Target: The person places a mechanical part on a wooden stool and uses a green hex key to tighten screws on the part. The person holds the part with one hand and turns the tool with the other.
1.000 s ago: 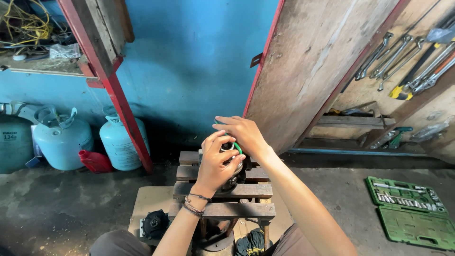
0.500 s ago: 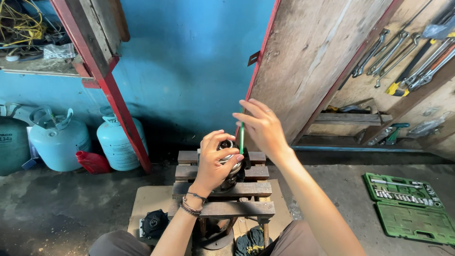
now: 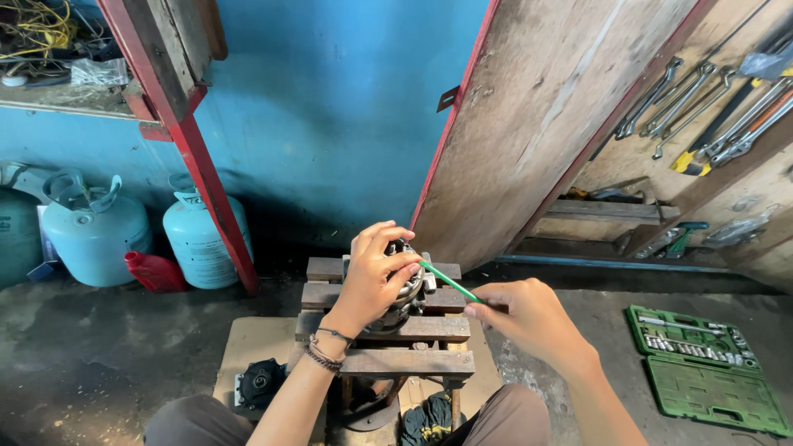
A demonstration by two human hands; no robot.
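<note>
My left hand (image 3: pixel 376 277) rests on top of a round metal motor part (image 3: pixel 407 285) that sits on a small slatted wooden stool (image 3: pixel 388 334). Its fingers curl over the part's upper rim. My right hand (image 3: pixel 529 318) is lower right of the stool, pinching a thin green strip (image 3: pixel 446 281) that runs up and left to the motor part, beside my left fingertips.
Pale blue gas cylinders (image 3: pixel 198 239) and a red can (image 3: pixel 155 272) stand at the blue wall, left. An open green socket set case (image 3: pixel 702 367) lies on the floor at right. Wrenches (image 3: pixel 686 95) hang on the wooden board. A small black part (image 3: pixel 260 381) lies on cardboard beside the stool.
My right hand has pulled down and to the right, away from above the motor part, drawing the green strip out with it. My left hand has stayed on the part.
</note>
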